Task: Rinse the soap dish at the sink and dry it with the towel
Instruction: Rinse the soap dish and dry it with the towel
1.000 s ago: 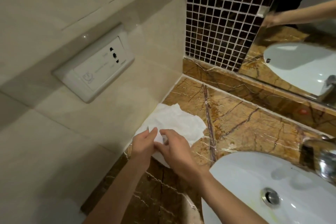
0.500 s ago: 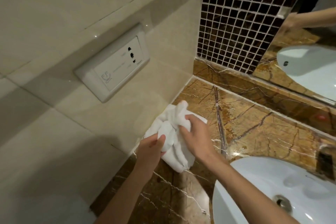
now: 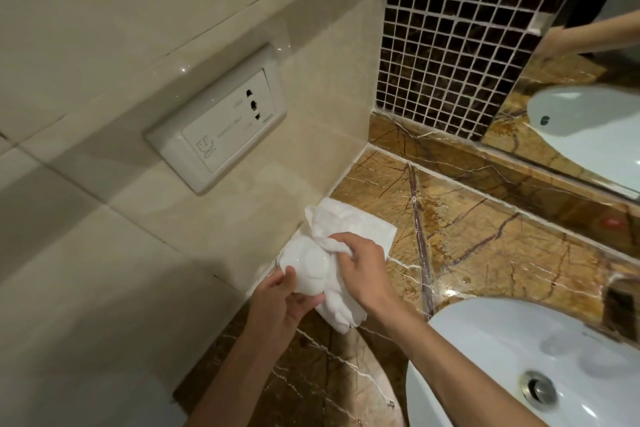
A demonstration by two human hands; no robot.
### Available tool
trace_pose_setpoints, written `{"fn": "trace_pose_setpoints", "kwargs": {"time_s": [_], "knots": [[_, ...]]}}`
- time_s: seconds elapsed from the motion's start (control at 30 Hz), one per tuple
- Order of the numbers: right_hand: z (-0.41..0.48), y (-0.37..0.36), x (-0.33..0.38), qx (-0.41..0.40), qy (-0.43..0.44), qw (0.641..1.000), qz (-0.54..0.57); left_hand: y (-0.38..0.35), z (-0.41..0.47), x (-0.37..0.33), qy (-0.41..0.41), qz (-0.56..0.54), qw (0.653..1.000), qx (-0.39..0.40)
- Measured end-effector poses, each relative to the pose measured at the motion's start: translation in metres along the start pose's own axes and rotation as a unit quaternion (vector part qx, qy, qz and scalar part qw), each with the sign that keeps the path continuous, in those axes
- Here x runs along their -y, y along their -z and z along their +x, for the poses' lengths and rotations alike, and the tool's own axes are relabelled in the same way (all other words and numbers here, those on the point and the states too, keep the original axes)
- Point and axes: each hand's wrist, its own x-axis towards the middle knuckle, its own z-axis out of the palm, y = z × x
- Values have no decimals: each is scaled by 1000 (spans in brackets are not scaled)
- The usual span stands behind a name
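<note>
1. Landmark: the white sink [image 3: 485,350] is set into the brown marble worktop [image 3: 485,236] at lower right.
2. The soap dish [image 3: 311,272], white and glossy, is held in the air to the left of the sink, above the worktop edge and close to the beige side wall.
3. Orientation: the dish is tilted, with a rounded face turned up toward the camera. Its long axis appears to run from upper left to lower right; folds of cloth cover part of the outline, so the exact axis cannot be confirmed.
4. The left hand [image 3: 277,308] is closed around the lower left of the dish, thumb on its near face.
5. The right hand [image 3: 360,267] is closed on a bunch of the white towel [image 3: 349,222] and presses it against the right side of the dish.
6. The towel extends from the dish up onto the worktop, left of the sink; a further fold hangs below the right hand.
</note>
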Motion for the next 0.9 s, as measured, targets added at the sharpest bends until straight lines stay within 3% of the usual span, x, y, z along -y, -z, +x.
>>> {"fn": "trace_pose_setpoints", "kwargs": {"time_s": [0.1,0.2,0.37,0.43,0.5,0.6,0.7,0.8,0.9], "knots": [[-6,2,1,-8,-36,999,32,-9,-1,3,-27,-71,995,65],[-22,-4,1,-30,-39,999,13,-23,-2,5,-54,-94,993,37],[-50,-20,7,-30,2,999,-29,-41,0,18,-58,92,985,-136],[-52,-22,11,-15,-6,1000,16,-39,-3,18,-90,159,975,-128],[-48,-17,20,4,-11,997,76,-34,-6,17,-139,279,944,-106],[-38,-13,23,21,57,998,30,-22,-7,18,-274,464,836,-106],[-29,-14,19,49,81,995,-29,-16,-5,20,-307,506,800,-99],[-24,-16,17,36,54,998,-18,-12,-2,20,-303,517,797,-76],[-29,-22,13,35,31,999,10,-9,1,15,-271,465,841,-47]]}}
